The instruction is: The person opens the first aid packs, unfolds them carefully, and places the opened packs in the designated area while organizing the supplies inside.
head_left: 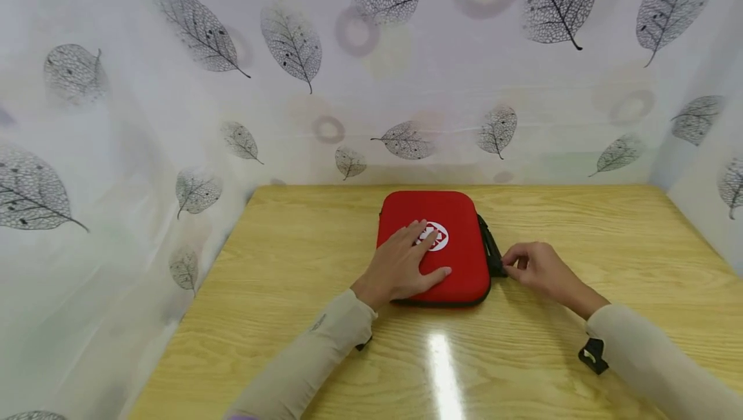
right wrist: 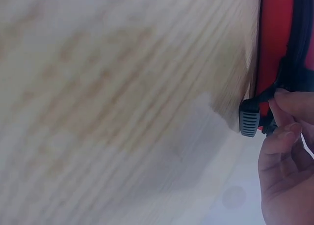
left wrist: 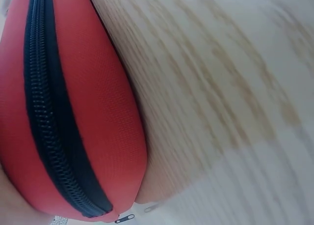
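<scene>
A red zippered case [head_left: 429, 207] with a white round emblem lies on the wooden table. My left hand [head_left: 406, 262] rests on its lid with fingers spread, partly over the emblem. At the case's right side, my right hand [head_left: 540, 271] pinches the lower end of a black strap [head_left: 490, 246] between thumb and fingertips. A grey ribbed buckle [right wrist: 249, 123] sits beside these fingers in the right wrist view. In the left wrist view, the case's black zipper [left wrist: 46, 117] is closed along the visible side, with a small zipper pull [left wrist: 126, 218] near the corner.
Wood-grain table [head_left: 290, 246] surrounds the case. Behind it and at both sides hangs a pale sheet [head_left: 290, 117] printed with dark leaves. A black wrist mount [head_left: 593, 355] shows at the right sleeve.
</scene>
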The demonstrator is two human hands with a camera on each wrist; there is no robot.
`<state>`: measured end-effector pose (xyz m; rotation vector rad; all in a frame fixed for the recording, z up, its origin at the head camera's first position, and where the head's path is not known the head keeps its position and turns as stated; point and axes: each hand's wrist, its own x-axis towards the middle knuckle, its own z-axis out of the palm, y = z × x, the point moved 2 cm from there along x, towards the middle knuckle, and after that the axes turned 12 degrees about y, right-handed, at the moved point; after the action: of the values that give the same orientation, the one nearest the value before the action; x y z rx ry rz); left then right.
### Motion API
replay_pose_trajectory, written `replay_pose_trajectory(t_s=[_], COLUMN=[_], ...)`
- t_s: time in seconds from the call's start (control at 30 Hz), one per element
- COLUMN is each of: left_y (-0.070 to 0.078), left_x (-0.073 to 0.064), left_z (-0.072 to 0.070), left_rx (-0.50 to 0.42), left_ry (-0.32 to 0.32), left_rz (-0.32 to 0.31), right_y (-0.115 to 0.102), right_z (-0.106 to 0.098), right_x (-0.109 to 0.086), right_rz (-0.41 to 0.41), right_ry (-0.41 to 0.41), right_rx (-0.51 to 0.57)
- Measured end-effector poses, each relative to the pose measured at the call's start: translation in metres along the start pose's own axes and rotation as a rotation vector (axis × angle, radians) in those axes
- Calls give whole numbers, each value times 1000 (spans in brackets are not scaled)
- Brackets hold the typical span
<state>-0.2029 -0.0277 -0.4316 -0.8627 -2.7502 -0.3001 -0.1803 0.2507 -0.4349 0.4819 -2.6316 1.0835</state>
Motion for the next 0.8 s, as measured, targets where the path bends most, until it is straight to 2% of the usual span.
replay_pose_trajectory(t_s=[0.6, 0.8], left_y=[1, 0], left_x=[2, 1], left_z=[1, -1], left_rx=[-2, -4], left_ry=[-12, -23], left_rz=[1, -11], right_y=[-12, -21], right_z=[-1, 0], right_x=[-30, -36], right_rz=[30, -22], right_ry=[-10, -23], right_rx=[79, 112])
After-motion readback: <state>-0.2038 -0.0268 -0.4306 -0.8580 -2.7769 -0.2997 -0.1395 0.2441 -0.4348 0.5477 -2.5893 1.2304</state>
